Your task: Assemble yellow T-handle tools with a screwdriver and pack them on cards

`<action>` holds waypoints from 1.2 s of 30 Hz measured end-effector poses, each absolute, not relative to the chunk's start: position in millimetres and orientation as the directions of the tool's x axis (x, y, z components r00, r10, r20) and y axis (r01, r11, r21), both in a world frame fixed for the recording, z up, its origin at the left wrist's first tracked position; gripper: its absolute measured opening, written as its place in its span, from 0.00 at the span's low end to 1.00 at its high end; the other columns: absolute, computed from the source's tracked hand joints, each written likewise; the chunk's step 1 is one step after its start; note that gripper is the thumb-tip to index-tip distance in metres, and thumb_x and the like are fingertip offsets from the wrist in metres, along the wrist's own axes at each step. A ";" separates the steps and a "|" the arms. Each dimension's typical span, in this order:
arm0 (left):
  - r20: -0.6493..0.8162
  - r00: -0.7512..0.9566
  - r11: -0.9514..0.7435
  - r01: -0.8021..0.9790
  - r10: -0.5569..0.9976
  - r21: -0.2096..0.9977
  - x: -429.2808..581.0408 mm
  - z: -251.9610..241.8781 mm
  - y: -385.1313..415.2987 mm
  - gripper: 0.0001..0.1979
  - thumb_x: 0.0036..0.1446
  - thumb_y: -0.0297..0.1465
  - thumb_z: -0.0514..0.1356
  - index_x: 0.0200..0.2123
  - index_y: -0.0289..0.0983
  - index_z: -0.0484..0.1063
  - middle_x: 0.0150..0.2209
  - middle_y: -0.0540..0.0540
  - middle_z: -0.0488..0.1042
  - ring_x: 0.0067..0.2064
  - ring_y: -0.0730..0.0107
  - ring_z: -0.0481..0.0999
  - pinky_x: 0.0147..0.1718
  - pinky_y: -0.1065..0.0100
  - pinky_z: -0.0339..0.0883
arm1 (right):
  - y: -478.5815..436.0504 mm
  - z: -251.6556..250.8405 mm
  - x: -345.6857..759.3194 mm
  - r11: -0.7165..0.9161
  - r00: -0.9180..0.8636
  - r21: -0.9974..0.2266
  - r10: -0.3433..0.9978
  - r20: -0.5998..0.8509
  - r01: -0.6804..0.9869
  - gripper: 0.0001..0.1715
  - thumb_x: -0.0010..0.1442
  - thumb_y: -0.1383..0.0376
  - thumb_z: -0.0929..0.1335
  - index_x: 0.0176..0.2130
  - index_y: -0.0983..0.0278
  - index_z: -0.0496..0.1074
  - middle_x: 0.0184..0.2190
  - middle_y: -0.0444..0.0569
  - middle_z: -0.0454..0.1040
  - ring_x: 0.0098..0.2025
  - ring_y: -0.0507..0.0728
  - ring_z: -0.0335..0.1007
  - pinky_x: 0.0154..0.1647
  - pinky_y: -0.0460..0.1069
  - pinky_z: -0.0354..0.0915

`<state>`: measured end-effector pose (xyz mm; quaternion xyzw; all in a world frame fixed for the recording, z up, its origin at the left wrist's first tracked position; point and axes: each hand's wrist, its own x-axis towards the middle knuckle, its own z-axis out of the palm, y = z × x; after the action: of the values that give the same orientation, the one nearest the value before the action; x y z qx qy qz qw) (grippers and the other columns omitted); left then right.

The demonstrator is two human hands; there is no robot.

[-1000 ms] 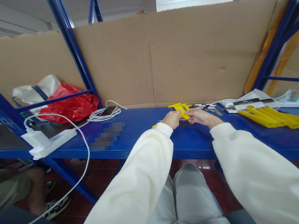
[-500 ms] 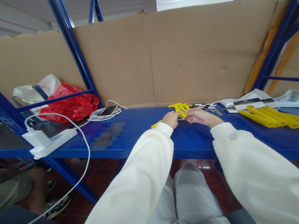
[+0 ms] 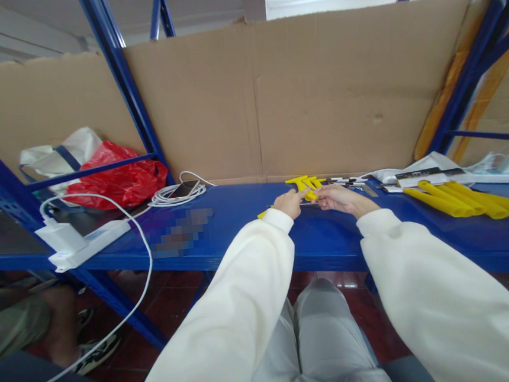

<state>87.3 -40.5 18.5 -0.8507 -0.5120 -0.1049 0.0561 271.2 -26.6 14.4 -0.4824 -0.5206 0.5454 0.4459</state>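
Note:
My left hand [image 3: 289, 204] is closed at the middle of the blue table, index finger stretched toward the right. A yellow end [image 3: 261, 215] shows beside its left edge; whether the hand holds it is unclear. My right hand [image 3: 343, 198] faces it with thumb and fingers pinched together. A thin strip or edge shows low between the two hands, too small to name. Right behind the fingertips lie several yellow T-shaped plastic pieces [image 3: 300, 182], partly covered by the hands. What each hand pinches is hidden.
Several yellow tube handles [image 3: 464, 197] lie at right, near a flat black-and-white packet [image 3: 431, 174]. Small black and white parts [image 3: 347, 181] sit behind my right hand. Left are a coiled white cable [image 3: 177, 193], a power strip [image 3: 92, 244] and a red bag [image 3: 117, 176]. Cardboard [image 3: 317, 90] stands behind.
The view has shifted very slightly. Both hands keep nearly the same place and pose, and the yellow pieces lie as before.

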 end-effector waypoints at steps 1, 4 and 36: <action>0.234 0.465 -0.479 0.878 0.854 0.005 86.9 18.7 -40.3 0.31 0.73 0.28 0.48 0.75 0.52 0.61 0.58 0.39 0.75 0.59 0.55 0.80 0.55 0.60 0.73 | -26.1 14.3 272.1 -0.062 -0.138 -0.998 0.988 -0.063 0.009 0.09 0.59 0.73 0.73 0.34 0.63 0.71 0.23 0.45 0.74 0.22 0.49 0.60 0.25 0.44 0.64; 0.218 0.480 -0.490 0.872 0.850 -0.010 86.5 19.1 -40.0 0.33 0.72 0.26 0.49 0.76 0.54 0.59 0.58 0.41 0.74 0.59 0.57 0.80 0.55 0.62 0.73 | -26.0 14.7 275.0 -0.071 -0.166 -0.998 0.984 -0.070 0.001 0.09 0.58 0.73 0.74 0.34 0.64 0.71 0.24 0.46 0.74 0.23 0.49 0.61 0.25 0.44 0.62; 0.244 0.572 -0.599 0.800 0.783 0.044 90.5 15.7 -39.2 0.27 0.72 0.26 0.53 0.70 0.49 0.71 0.58 0.41 0.77 0.60 0.58 0.79 0.59 0.64 0.70 | -3.6 8.3 323.3 -0.061 0.229 -0.516 0.935 0.269 0.854 0.11 0.54 0.76 0.69 0.29 0.65 0.81 0.28 0.54 0.81 0.44 0.64 0.82 0.46 0.50 0.72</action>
<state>90.5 -39.2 15.7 -0.8860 -0.4466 -0.1198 0.0355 323.3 -3.6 8.3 -0.7251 -0.6170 0.0682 0.2981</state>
